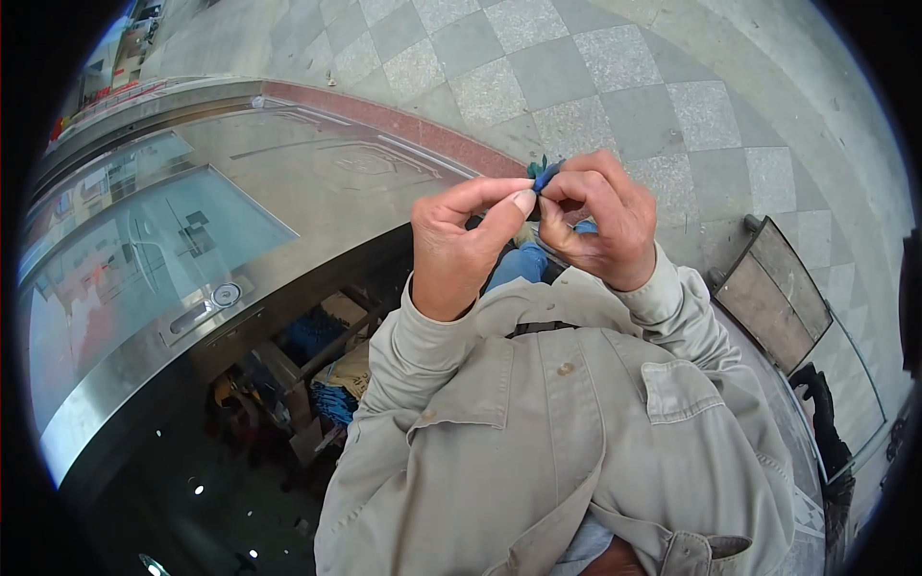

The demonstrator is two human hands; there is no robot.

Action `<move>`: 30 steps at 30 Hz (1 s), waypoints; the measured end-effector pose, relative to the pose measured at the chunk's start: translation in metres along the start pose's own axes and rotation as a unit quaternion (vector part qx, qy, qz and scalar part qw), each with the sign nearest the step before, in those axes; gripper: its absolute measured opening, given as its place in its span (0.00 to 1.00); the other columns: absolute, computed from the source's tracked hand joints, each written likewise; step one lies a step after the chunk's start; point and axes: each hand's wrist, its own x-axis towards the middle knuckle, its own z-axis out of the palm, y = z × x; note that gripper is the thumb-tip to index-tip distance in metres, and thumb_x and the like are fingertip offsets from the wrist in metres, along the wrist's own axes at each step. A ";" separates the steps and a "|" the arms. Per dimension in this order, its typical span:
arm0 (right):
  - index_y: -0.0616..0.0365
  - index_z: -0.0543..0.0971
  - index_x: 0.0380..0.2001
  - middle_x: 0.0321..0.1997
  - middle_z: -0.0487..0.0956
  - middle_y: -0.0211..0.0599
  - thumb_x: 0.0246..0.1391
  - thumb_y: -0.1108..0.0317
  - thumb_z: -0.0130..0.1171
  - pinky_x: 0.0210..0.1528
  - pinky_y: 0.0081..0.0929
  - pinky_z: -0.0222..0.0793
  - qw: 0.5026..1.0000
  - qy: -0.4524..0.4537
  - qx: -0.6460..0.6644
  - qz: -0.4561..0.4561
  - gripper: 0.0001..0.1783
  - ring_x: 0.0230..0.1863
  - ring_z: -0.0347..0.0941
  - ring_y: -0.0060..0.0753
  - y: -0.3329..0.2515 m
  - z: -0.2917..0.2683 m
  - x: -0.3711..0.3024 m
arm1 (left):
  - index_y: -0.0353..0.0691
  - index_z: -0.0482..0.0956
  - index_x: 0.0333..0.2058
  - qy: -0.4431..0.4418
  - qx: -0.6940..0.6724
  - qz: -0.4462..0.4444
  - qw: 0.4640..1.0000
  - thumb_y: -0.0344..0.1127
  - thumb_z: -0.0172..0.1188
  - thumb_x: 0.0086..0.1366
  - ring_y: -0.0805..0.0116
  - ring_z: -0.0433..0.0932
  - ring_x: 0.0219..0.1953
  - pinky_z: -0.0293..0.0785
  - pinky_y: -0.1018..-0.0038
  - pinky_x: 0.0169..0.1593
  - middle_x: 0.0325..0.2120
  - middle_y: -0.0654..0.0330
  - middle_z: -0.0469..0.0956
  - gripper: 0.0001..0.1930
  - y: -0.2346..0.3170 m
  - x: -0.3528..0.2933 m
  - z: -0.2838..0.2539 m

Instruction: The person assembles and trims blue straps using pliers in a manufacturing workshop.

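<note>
My left hand (453, 240) and my right hand (607, 213) meet in front of my chest, fingertips almost touching. Between them they pinch a small dark blue piece (546, 176), too small and too covered by the fingers to name. The left thumb and forefinger close on its left side. On its right side, the right thumb and curled fingers grip it. A bit of dark green (534, 169) shows just beyond the fingertips; whether it belongs to the blue piece I cannot tell.
On the left, a metal door (317, 182) with a glass panel (144, 240) and a round lock (227, 295) stands open beside a dark interior with cluttered items. A wooden-topped seat or board (776, 293) is at the right. Chequered paving (547, 72) lies ahead.
</note>
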 end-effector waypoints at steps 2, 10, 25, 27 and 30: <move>0.60 0.74 0.25 0.26 0.72 0.34 0.38 0.82 0.61 0.20 0.17 0.62 1.000 0.013 -0.008 -0.016 0.09 0.20 0.66 0.22 -0.003 0.004 -0.004 | 0.33 0.82 0.35 -0.001 -0.044 -0.001 0.999 0.25 0.60 0.57 0.82 0.74 0.30 0.69 0.81 0.38 0.27 0.65 0.80 0.07 -0.004 -0.005 -0.001; 0.60 0.72 0.27 0.26 0.73 0.34 0.38 0.80 0.62 0.20 0.21 0.69 0.993 0.006 0.096 0.066 0.11 0.22 0.72 0.22 -0.019 0.026 -0.025 | 0.30 0.81 0.36 0.003 -0.156 0.028 0.987 0.24 0.60 0.57 0.82 0.73 0.31 0.68 0.85 0.35 0.28 0.63 0.80 0.07 -0.026 -0.026 -0.017; 0.59 0.72 0.26 0.27 0.73 0.34 0.36 0.80 0.64 0.19 0.22 0.67 0.927 -0.268 0.094 -0.244 0.13 0.20 0.72 0.27 -0.172 0.239 -0.121 | 0.31 0.80 0.31 0.228 -0.147 0.116 0.956 0.29 0.61 0.59 0.79 0.74 0.26 0.70 0.83 0.31 0.24 0.63 0.78 0.06 -0.141 -0.240 -0.230; 0.59 0.72 0.26 0.27 0.72 0.34 0.36 0.80 0.64 0.19 0.22 0.67 0.906 -0.315 0.114 -0.256 0.13 0.21 0.72 0.28 -0.195 0.272 -0.141 | 0.30 0.80 0.29 0.233 -0.234 0.071 0.941 0.29 0.60 0.60 0.79 0.74 0.25 0.69 0.83 0.30 0.23 0.63 0.78 0.06 -0.164 -0.274 -0.255; 0.58 0.72 0.26 0.27 0.72 0.34 0.36 0.80 0.64 0.20 0.22 0.67 0.874 -0.368 0.165 -0.270 0.13 0.21 0.72 0.29 -0.227 0.318 -0.174 | 0.30 0.79 0.30 0.311 -0.282 0.073 0.905 0.29 0.59 0.61 0.80 0.74 0.26 0.70 0.83 0.31 0.23 0.63 0.77 0.07 -0.192 -0.323 -0.280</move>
